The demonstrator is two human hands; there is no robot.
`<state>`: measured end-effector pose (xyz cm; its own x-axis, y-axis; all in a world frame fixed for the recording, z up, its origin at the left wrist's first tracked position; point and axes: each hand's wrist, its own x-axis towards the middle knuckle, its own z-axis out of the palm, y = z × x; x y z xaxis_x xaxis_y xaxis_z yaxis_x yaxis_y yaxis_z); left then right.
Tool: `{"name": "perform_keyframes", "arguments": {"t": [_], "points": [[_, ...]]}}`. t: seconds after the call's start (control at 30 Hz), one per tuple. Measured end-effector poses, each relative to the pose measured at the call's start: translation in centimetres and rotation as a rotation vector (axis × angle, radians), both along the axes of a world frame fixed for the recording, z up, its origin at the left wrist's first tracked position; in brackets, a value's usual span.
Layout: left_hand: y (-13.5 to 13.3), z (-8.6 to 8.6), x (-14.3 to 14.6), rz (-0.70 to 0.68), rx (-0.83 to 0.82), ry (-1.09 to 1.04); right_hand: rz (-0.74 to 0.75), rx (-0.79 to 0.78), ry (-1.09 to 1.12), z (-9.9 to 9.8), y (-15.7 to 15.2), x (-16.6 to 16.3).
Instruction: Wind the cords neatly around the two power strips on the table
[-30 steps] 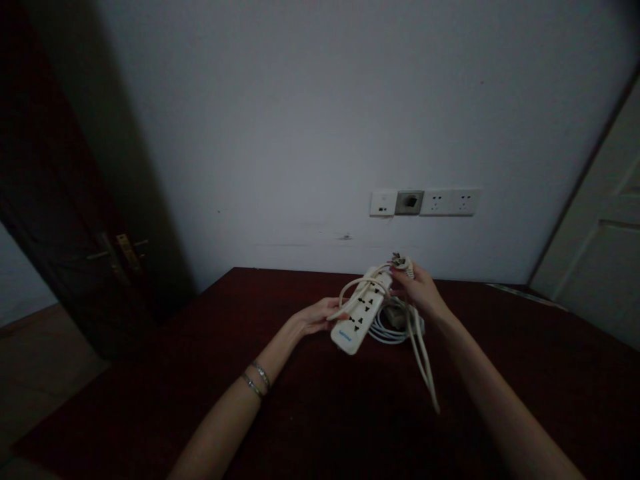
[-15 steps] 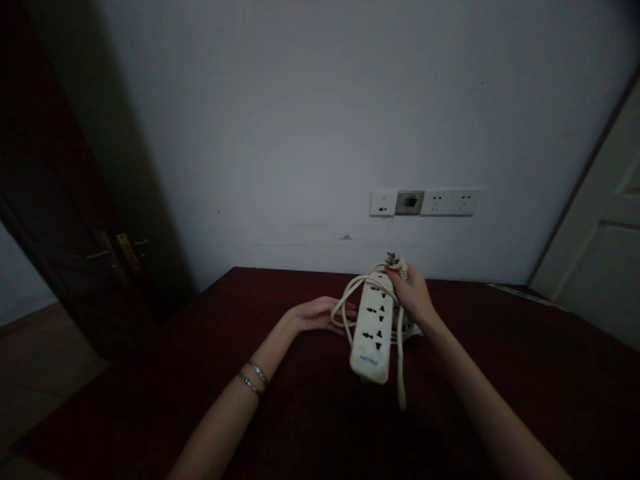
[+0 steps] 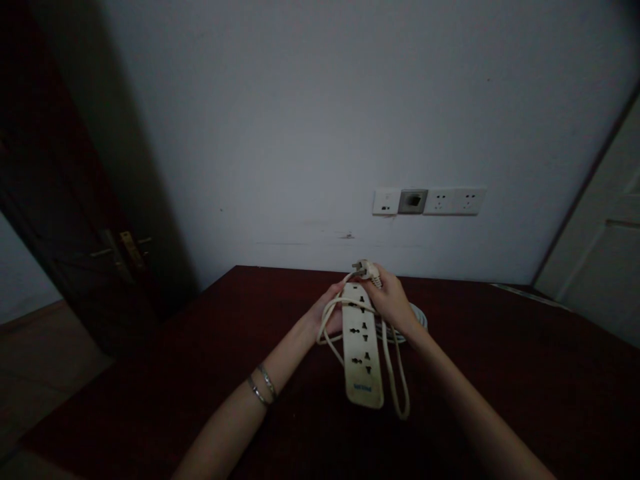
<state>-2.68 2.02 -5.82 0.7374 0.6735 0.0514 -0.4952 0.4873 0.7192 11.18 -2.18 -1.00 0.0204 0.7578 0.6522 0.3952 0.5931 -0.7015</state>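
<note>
A white power strip (image 3: 356, 347) with several sockets hangs tilted above the dark red table, its lower end toward me. My right hand (image 3: 394, 301) is closed on its upper right side, with the three-pin plug (image 3: 369, 271) sticking up by the fingers. Close against the upper left edge is my left hand (image 3: 330, 312), its fingers partly hidden behind the strip and cord. The white cord (image 3: 326, 327) loops across the front of the strip, and another loop droops on the right. Behind my right wrist shows a coil of cord (image 3: 419, 316).
The dark red table (image 3: 240, 300) runs back to a pale wall. Wall sockets and switch plates (image 3: 434, 201) are set above its back edge. A dark door with a handle (image 3: 131, 250) stands at the left, and a pale door (image 3: 607, 260) at the right.
My left hand has moved up and right against the strip's upper end. My right hand, with the strip and plug, has shifted left and a little lower.
</note>
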Motion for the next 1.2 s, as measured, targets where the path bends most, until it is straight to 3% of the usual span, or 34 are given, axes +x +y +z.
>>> {"name": "perform_keyframes", "arguments": {"t": [0.2,0.33,0.47,0.57,0.73,1.0,1.1,1.2], "points": [[-1.4,1.5,-0.1,-0.056,0.104,0.168,-0.188,-0.023,-0.012,-0.4,0.7,1.8],[-1.3,1.9,-0.4,-0.012,0.204,0.239,-0.154,-0.061,0.013,0.0,0.6,2.9],[-0.4,1.8,-1.0,0.064,0.272,0.302,-0.076,-0.178,0.18,1.1,-0.2,2.9],[0.3,1.8,-1.4,0.173,0.361,0.369,-0.066,-0.211,0.228,1.9,-0.8,2.9],[1.0,1.9,-1.6,0.505,0.591,0.511,-0.135,-0.145,0.146,3.0,-2.1,2.6],[1.3,2.3,-2.1,0.477,0.855,0.596,-0.224,-0.024,0.067,4.2,-4.2,1.3],[2.6,2.1,-2.5,0.625,0.848,0.611,-0.22,0.0,0.025,4.8,-5.3,1.1],[4.0,1.7,-2.7,0.832,0.728,0.597,-0.213,0.04,-0.028,5.6,-6.9,0.8]]}}
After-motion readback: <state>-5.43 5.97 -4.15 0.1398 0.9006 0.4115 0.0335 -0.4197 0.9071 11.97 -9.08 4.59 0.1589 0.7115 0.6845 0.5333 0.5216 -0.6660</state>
